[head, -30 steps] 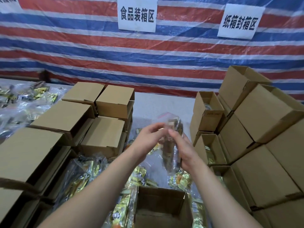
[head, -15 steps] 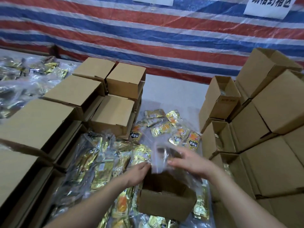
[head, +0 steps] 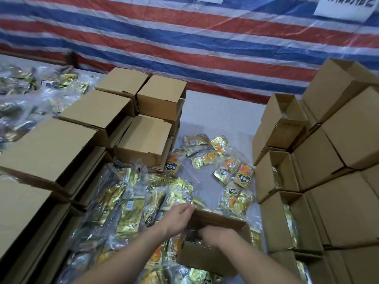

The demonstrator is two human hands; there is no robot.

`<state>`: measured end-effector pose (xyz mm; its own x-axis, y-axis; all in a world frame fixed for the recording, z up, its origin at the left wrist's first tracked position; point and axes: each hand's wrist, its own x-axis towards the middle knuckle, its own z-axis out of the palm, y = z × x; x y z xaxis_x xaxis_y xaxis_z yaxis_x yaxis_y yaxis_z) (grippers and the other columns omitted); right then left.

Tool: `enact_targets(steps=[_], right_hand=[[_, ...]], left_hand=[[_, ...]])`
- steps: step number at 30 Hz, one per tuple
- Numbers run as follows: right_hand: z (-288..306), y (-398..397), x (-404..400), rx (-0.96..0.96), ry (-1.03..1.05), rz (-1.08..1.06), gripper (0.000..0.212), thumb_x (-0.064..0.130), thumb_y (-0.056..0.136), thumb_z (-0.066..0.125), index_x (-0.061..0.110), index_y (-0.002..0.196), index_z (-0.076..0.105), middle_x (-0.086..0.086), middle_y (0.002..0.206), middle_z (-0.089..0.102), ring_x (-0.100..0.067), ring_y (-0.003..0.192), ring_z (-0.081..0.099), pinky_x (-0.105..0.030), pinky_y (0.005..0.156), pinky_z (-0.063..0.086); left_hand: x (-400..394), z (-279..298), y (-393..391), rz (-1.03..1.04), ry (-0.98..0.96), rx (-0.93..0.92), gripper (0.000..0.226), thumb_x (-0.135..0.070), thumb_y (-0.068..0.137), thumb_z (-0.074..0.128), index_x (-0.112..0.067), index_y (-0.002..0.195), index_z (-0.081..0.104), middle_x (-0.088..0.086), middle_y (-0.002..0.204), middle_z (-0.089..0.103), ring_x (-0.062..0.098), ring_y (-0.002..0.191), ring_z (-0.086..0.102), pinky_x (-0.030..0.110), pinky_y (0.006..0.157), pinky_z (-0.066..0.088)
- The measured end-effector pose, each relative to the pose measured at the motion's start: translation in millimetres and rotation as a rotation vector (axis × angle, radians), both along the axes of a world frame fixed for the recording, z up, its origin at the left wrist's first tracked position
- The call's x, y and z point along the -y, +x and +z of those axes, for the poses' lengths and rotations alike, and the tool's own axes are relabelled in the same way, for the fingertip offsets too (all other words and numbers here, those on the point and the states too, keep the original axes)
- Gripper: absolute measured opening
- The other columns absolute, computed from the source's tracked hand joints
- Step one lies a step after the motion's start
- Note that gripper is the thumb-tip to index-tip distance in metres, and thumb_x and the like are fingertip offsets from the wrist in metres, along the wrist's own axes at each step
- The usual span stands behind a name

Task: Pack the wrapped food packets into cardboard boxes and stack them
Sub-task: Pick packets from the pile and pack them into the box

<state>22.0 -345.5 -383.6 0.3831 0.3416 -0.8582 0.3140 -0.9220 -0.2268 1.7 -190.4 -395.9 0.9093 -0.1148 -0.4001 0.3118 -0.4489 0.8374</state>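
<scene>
An open cardboard box (head: 207,258) stands at the near middle among loose packets. My left hand (head: 178,220) grips its far left rim. My right hand (head: 217,234) reaches down inside the box, fingers curled on a clear bag of packets (head: 191,237) that lies mostly hidden in the box's shadow. Gold and orange wrapped food packets (head: 226,171) lie scattered on the table beyond the box. More bagged packets (head: 129,214) pile up to its left.
Closed cardboard boxes (head: 96,108) are stacked on the left. Open boxes on their sides, some holding packets (head: 280,177), are stacked on the right. More bagged packets (head: 24,93) lie at far left. A striped tarp (head: 205,44) hangs behind.
Both hands came down from chest height with the clear bag. The right hand has gone into the box with it, and the left hand has taken hold of the rim.
</scene>
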Motion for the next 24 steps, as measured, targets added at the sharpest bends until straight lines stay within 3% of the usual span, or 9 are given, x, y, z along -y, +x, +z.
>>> enact_targets(steps=[2,6,10,13,16,18,20,21,24], right_hand=[[-8,-4,1,-0.027,-0.006,-0.036,0.044,0.019,0.1,0.05,0.013,0.144,0.048,-0.015,0.142,0.054,-0.03,0.128,0.052,-0.036,0.106,0.04],[19,2,13,-0.043,0.138,-0.154,0.051,0.037,0.089,0.065,0.02,0.137,0.056,-0.001,0.135,0.061,-0.02,0.119,0.058,-0.029,0.096,0.045],[30,11,28,0.002,0.063,-0.116,0.036,0.053,0.097,0.047,0.024,0.1,0.068,0.002,0.104,0.067,-0.017,0.092,0.062,-0.031,0.082,0.047],[8,4,21,-0.255,-0.07,-0.093,0.037,0.044,0.102,0.041,0.017,0.104,0.066,-0.008,0.116,0.064,-0.018,0.091,0.066,-0.028,0.082,0.049],[-11,-7,14,-0.513,-0.082,-0.189,0.021,0.034,0.104,0.046,0.021,0.093,0.06,0.003,0.084,0.07,-0.001,0.056,0.065,-0.015,0.054,0.051],[-10,-6,13,-0.445,-0.06,-0.186,0.028,0.038,0.104,0.045,0.018,0.105,0.064,0.0,0.099,0.068,-0.003,0.069,0.068,-0.014,0.059,0.05],[-6,-2,14,-0.274,-0.031,-0.14,0.048,0.047,0.103,0.039,0.01,0.123,0.063,-0.008,0.123,0.062,-0.019,0.1,0.064,-0.022,0.08,0.049],[-2,2,15,-0.213,-0.028,-0.115,0.05,0.049,0.102,0.037,0.01,0.12,0.064,-0.011,0.124,0.062,-0.023,0.1,0.062,-0.027,0.082,0.047],[1,9,23,-0.075,0.05,-0.24,0.041,0.051,0.1,0.037,0.019,0.087,0.06,-0.002,0.085,0.061,-0.016,0.063,0.056,-0.023,0.053,0.045]], left_hand=[[2,-1,-2,-0.016,0.02,0.028,0.039,-0.037,0.106,0.039,-0.023,0.073,0.054,-0.009,0.078,0.056,0.005,0.074,0.051,0.025,0.069,0.04],[-3,0,-4,-0.017,0.02,0.067,0.039,-0.038,0.106,0.037,-0.024,0.074,0.054,-0.009,0.078,0.054,0.005,0.073,0.051,0.028,0.071,0.042],[0,0,-5,-0.029,0.026,0.075,0.038,-0.038,0.106,0.036,-0.024,0.076,0.053,-0.008,0.078,0.051,0.01,0.076,0.051,0.029,0.072,0.041],[0,-5,-5,-0.015,0.032,0.07,0.038,-0.039,0.106,0.036,-0.024,0.074,0.052,-0.009,0.079,0.052,0.01,0.077,0.051,0.026,0.072,0.039],[1,-8,-10,-0.016,0.021,0.054,0.038,-0.044,0.105,0.036,-0.024,0.08,0.056,-0.01,0.08,0.057,0.004,0.077,0.054,0.02,0.07,0.04],[1,-8,-11,0.006,0.005,0.05,0.038,-0.045,0.105,0.036,-0.025,0.08,0.056,-0.01,0.08,0.057,0.004,0.077,0.053,0.02,0.07,0.04],[1,-8,-9,0.015,0.008,0.055,0.037,-0.042,0.105,0.036,-0.024,0.078,0.053,-0.009,0.08,0.055,0.007,0.079,0.052,0.026,0.074,0.04],[1,-8,-8,0.012,0.012,0.058,0.037,-0.041,0.106,0.036,-0.025,0.077,0.052,-0.009,0.08,0.054,0.007,0.079,0.052,0.027,0.075,0.04],[1,-9,-8,-0.006,0.016,0.06,0.038,-0.043,0.105,0.035,-0.027,0.076,0.052,-0.01,0.079,0.053,0.006,0.076,0.051,0.026,0.069,0.039]])
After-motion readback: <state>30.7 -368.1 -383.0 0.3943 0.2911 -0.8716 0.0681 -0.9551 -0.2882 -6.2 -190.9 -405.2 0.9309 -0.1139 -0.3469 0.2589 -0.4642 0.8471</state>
